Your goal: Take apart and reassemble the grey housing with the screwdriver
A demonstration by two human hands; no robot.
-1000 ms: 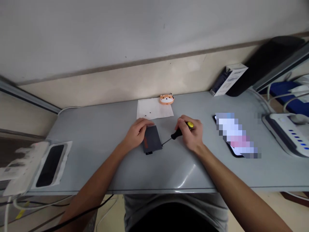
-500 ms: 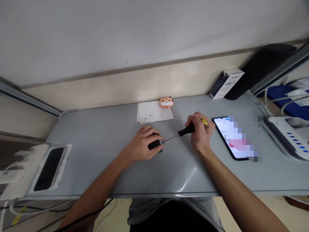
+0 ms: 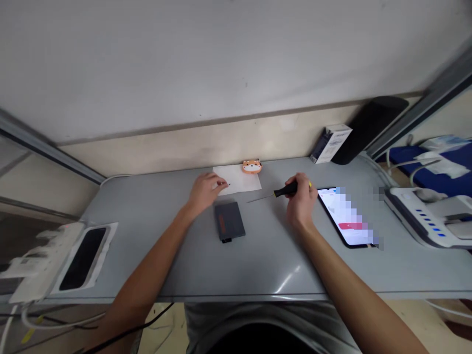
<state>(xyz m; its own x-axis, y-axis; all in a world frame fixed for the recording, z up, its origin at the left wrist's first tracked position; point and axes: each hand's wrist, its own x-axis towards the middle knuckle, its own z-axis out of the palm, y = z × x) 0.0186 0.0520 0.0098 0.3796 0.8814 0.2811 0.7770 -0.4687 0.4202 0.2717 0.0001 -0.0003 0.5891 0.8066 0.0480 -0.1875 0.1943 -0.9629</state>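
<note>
A dark grey flat drive point(image 3: 229, 221) with an orange label lies flat on the grey desk point(image 3: 165, 255), untouched. My left hand point(image 3: 204, 191) is just behind it, over the left edge of a white paper sheet point(image 3: 241, 180), fingertips pinched together by tiny dark specks; whether they hold one is too small to tell. My right hand point(image 3: 301, 199) grips a black-handled screwdriver point(image 3: 282, 191) with a yellow cap, its thin shaft pointing left above the desk, right of the drive.
An orange animal-shaped figure point(image 3: 252, 166) sits at the paper's far edge. A lit phone point(image 3: 346, 216) lies right of my right hand. A power strip point(image 3: 424, 216), a small box point(image 3: 330, 143) and a black speaker stand at right. A phone in white wrapping point(image 3: 83, 251) lies at left.
My left hand let go of the drive and moved back to the white paper. The screwdriver tip drew away from the drive to the right. The drive now lies fully uncovered.
</note>
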